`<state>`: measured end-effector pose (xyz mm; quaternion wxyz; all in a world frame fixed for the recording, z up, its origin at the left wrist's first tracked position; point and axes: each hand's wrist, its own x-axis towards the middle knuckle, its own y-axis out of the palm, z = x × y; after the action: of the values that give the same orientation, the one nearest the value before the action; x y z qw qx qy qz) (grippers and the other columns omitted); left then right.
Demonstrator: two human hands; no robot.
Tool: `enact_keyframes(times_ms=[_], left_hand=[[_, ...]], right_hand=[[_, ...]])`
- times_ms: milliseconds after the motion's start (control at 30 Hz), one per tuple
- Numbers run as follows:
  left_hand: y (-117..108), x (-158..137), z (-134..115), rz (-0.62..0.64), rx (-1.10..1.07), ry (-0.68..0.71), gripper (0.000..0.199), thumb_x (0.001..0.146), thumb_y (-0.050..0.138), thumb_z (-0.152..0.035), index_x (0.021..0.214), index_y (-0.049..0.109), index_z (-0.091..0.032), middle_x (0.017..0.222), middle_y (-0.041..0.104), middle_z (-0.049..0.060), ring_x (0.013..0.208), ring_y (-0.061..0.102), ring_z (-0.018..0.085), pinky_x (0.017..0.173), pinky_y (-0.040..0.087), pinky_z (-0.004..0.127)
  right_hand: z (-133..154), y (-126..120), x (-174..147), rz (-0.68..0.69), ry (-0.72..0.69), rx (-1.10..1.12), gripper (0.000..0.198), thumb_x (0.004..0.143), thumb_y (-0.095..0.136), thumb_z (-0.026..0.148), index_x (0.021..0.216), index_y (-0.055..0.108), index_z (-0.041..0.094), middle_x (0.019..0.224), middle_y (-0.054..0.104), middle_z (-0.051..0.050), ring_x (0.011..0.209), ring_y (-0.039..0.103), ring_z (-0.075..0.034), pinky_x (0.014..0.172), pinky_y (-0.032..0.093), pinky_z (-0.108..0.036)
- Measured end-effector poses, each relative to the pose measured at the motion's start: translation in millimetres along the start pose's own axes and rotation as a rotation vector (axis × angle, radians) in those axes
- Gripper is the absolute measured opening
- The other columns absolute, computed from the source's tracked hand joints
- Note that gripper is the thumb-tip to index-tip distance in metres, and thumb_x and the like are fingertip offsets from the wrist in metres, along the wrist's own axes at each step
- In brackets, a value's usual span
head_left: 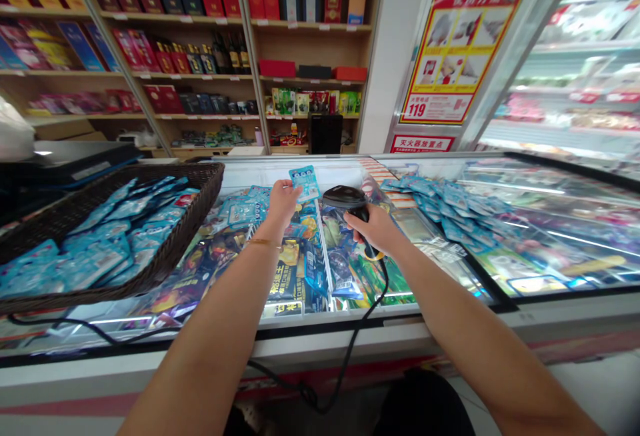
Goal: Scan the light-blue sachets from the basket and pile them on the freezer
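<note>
Pinched in my left hand (285, 204) is a small light-blue packet (306, 183), held up over the open part of a chest freezer. My right hand (369, 228) is wrapped round the handle of a black barcode scanner (344, 196), whose head points left toward the packet, a short gap apart. From the scanner a black cable (350, 349) hangs down over the freezer's front edge. More blue packets (115, 236) lie in a brown wicker basket (200, 216) on the left. Another heap of blue packets (453, 206) rests on the freezer's glass lid to the right.
Below my hands, the freezer (310, 343) holds bagged frozen goods (295, 269) split by a white wire divider (324, 249). Behind stand wooden shelves (310, 49) with boxes and bottles. A red fire notice (450, 56) hangs on the wall. A refrigerated display (575, 89) stands right.
</note>
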<state>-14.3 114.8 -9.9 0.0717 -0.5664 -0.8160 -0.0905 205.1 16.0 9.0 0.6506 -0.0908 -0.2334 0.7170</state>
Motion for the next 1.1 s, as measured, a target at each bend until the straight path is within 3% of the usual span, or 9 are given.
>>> enact_keyframes(times_ms=[433, 600, 767, 967, 1100], left_hand=[[3, -2, 2, -0.007, -0.047, -0.062, 0.035, 0.066, 0.075, -0.024, 0.089, 0.05, -0.021, 0.065, 0.054, -0.006, 0.053, 0.047, 0.008, 0.053, 0.043, 0.02], [26, -11, 3, 0.005, -0.156, -0.178, 0.031, 0.067, 0.075, -0.019, 0.086, 0.05, -0.019, 0.068, 0.052, -0.006, 0.057, 0.052, 0.007, 0.062, 0.053, 0.024], [93, -26, -4, 0.179, -0.195, -0.304, 0.033, 0.068, 0.078, -0.011, 0.088, 0.052, -0.018, 0.073, 0.056, -0.003, 0.064, 0.058, 0.009, 0.069, 0.058, 0.028], [216, -40, -17, 0.298, -0.276, -0.409, 0.035, 0.073, 0.074, -0.005, 0.098, 0.052, -0.017, 0.08, 0.061, 0.001, 0.07, 0.064, 0.012, 0.074, 0.059, 0.032], [286, -47, -16, 0.36, -0.328, -0.404, 0.038, 0.071, 0.076, -0.003, 0.1, 0.055, -0.017, 0.082, 0.062, 0.002, 0.075, 0.067, 0.014, 0.077, 0.058, 0.032]], right_hand=[[0, -2, 1, 0.014, 0.032, 0.02, 0.019, 0.088, 0.063, 0.032, 0.079, 0.053, 0.019, 0.051, 0.061, 0.001, 0.038, 0.056, -0.012, 0.042, 0.044, -0.021], [-8, -19, 10, -0.028, 0.078, 0.151, 0.019, 0.085, 0.068, 0.032, 0.082, 0.056, 0.019, 0.061, 0.065, 0.001, 0.038, 0.055, -0.011, 0.038, 0.043, -0.022], [-18, -72, 6, -0.157, 0.099, 0.226, 0.022, 0.086, 0.07, 0.034, 0.079, 0.057, 0.018, 0.056, 0.062, 0.0, 0.036, 0.052, -0.011, 0.038, 0.044, -0.023], [-36, -153, -19, -0.419, 0.238, 0.226, 0.021, 0.085, 0.073, 0.029, 0.076, 0.058, 0.016, 0.057, 0.064, -0.002, 0.037, 0.054, -0.01, 0.037, 0.045, -0.022], [-51, -191, -29, -0.565, 0.274, 0.268, 0.023, 0.081, 0.077, 0.029, 0.077, 0.058, 0.017, 0.061, 0.065, -0.002, 0.04, 0.056, -0.011, 0.038, 0.047, -0.022]])
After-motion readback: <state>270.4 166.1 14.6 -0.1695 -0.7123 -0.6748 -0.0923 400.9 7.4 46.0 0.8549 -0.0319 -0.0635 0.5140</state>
